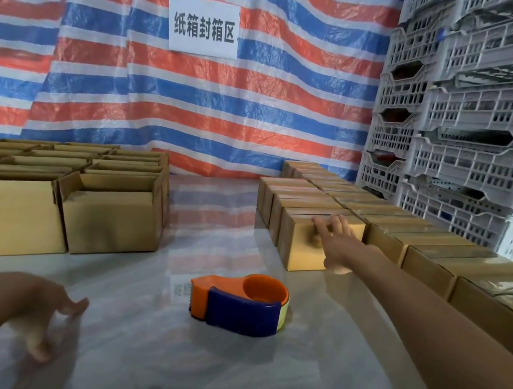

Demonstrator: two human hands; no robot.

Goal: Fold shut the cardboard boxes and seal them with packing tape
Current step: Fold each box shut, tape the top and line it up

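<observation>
**A:** Where do our fingers stand?

**B:** Our right hand [336, 238] is stretched out. Its fingers [341, 226] are straight and spread over the top front edge of the taped box [303, 253] at the near end of its row, touching it and gripping nothing. Our left hand [46, 319] hangs low over the tabletop [190, 376], fingers loosely curled and empty.

**A:** And what do we need next?

**B:** The tape dispenser [241, 302] lies between our hands, nearer us than the right fingers and to their left. Its long axis runs crosswise, cutter end toward the left hand. The open boxes [110, 213] stand well left of the right fingers and beyond the left ones. We judge the left hand nearer for a box and the right for the dispenser.
</observation>
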